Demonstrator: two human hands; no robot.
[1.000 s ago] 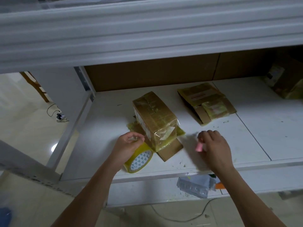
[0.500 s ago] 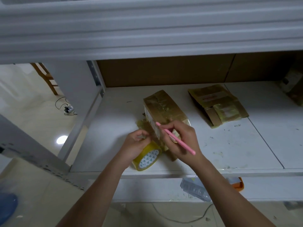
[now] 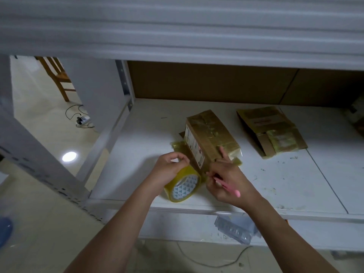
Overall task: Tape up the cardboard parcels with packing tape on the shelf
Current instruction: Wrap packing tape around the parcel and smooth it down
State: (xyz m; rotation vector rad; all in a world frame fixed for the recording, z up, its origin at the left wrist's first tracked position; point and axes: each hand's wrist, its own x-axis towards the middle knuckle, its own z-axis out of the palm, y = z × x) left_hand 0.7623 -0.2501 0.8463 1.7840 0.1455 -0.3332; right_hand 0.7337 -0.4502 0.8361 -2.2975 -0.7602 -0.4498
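Note:
A taped cardboard parcel (image 3: 208, 134) lies on the white shelf (image 3: 295, 184), resting on a flat piece of cardboard. A roll of yellowish packing tape (image 3: 184, 186) stands on edge at the parcel's near end. My left hand (image 3: 170, 166) grips the top of the roll. My right hand (image 3: 226, 178) holds a pink cutter (image 3: 229, 189), whose front end is hidden by my fingers at the tape between roll and parcel. Its forefinger presses on the parcel's near corner.
A second, flattened taped parcel (image 3: 271, 131) lies to the right at the back. More parcels sit at the far right edge (image 3: 356, 117). The upper shelf's beam (image 3: 177, 36) hangs overhead. A clear plastic tray (image 3: 234, 227) lies on the level below. A wooden chair (image 3: 57, 75) stands left.
My right hand picked up the pink cutter from the shelf, brought it left over the parcel, then lowered it to the tape by the roll. My left hand stayed on the roll.

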